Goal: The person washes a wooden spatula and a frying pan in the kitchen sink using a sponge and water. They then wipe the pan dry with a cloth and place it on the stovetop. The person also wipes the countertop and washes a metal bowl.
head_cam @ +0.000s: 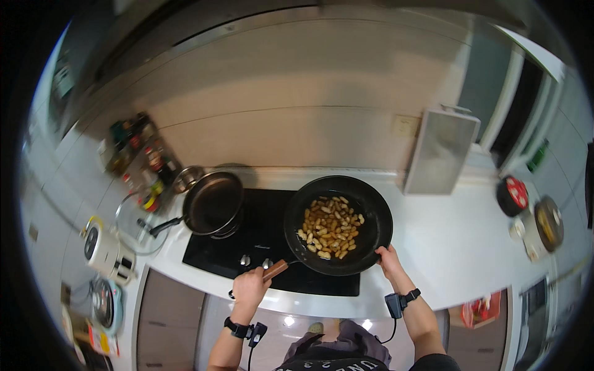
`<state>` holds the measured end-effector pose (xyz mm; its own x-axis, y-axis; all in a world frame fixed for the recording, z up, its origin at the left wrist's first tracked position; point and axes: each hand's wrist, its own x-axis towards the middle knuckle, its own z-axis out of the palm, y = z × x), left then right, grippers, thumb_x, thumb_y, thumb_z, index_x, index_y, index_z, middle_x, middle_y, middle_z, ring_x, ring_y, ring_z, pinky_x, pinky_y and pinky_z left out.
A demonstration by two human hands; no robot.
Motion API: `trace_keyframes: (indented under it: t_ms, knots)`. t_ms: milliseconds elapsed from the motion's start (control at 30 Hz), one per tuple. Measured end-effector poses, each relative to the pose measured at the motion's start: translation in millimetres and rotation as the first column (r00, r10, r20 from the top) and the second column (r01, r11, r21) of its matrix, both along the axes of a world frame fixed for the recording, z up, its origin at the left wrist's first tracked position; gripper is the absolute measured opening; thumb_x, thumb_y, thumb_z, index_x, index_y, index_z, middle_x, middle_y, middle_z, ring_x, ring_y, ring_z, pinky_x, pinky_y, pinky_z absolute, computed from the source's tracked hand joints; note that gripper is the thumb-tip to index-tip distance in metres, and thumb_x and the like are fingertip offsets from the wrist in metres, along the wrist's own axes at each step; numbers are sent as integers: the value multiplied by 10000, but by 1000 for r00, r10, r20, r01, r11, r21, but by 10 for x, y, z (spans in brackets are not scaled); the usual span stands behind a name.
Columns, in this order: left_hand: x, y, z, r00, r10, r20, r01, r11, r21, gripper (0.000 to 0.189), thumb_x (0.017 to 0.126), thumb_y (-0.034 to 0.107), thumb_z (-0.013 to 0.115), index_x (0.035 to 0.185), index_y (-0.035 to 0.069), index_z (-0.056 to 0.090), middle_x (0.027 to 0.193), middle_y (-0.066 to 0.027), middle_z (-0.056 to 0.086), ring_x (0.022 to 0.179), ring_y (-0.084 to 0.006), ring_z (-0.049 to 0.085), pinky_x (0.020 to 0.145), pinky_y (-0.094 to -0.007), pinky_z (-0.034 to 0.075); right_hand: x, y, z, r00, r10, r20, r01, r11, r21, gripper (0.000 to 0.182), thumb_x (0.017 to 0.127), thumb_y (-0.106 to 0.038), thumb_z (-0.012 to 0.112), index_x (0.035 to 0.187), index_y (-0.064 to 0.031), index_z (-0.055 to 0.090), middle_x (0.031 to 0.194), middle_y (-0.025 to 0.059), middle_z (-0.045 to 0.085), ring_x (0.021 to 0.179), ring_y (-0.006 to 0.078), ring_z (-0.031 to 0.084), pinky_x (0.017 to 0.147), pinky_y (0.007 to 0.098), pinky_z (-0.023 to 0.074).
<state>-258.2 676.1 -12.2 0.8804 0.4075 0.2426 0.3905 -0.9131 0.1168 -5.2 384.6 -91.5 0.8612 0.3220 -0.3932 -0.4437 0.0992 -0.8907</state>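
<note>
A large black frying pan (378, 204) with unshelled peanuts (332, 227) in a little liquid is over the right side of the black glass cooktop (274, 241). My left hand (250, 287) is closed around its wooden handle (275, 270). At the pan's lower right rim, my right hand (389, 260) grips the edge with thumb and fingers. Whether the pan touches the burner cannot be told. A smaller dark pan (213, 203) sits on the left burner, its black handle pointing left. Two metal knobs (245, 260) show near the cooktop's front.
Bottles (158, 162) crowd the back left corner beside a metal pot (188, 178). A glass lid (139, 232) and a cream appliance (106, 255) stand left. A grey panel (441, 153) leans on the wall at right. A lidded pot (547, 225) stands far right on the white counter (450, 241).
</note>
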Motion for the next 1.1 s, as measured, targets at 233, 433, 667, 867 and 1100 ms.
trace_keyframes:
  t_ms: [233,433,667,867,1100]
  knots:
    - [274,-401,170,920,-392,7,392,919,-41,199,624,178,714,764,76,617,635,-81,616,546,-252,604,508,-341,490,-1187,-1180,243,909,-418,-1,417,908,-29,359,777,-35,475,1136,-37,480,991,67,582,875,172,561,712,314,490]
    - [735,-1597,185,690,-724,12,719,683,-130,190,620,177,720,746,83,614,608,-76,602,532,-254,593,496,-342,475,-2263,-2509,378,670,-742,8,738,664,-121,365,759,-18,478,1124,-37,487,942,50,588,795,151,574,667,282,488]
    - [1240,-3699,65,425,-905,-18,886,420,-195,149,658,199,694,735,82,641,613,-95,609,550,-281,596,526,-370,481,-3181,-4170,340,329,-940,89,941,318,-117,328,751,-14,502,1079,-20,507,916,42,578,803,134,521,707,257,421]
    - [1373,-5616,126,167,-985,37,959,154,-238,178,670,228,699,745,97,606,598,-94,594,536,-283,588,496,-380,470,-3768,-5607,495,141,-980,141,986,126,-112,320,755,-3,496,1073,-9,522,943,36,574,820,120,512,720,233,401]
    - [1576,-7541,146,-86,-996,15,968,-87,-234,209,698,274,691,742,97,590,602,-93,590,550,-285,600,500,-386,479,-4247,-6873,613,-125,-984,125,988,-135,-75,372,735,2,480,1105,14,510,1011,62,586,921,173,535,843,260,403]
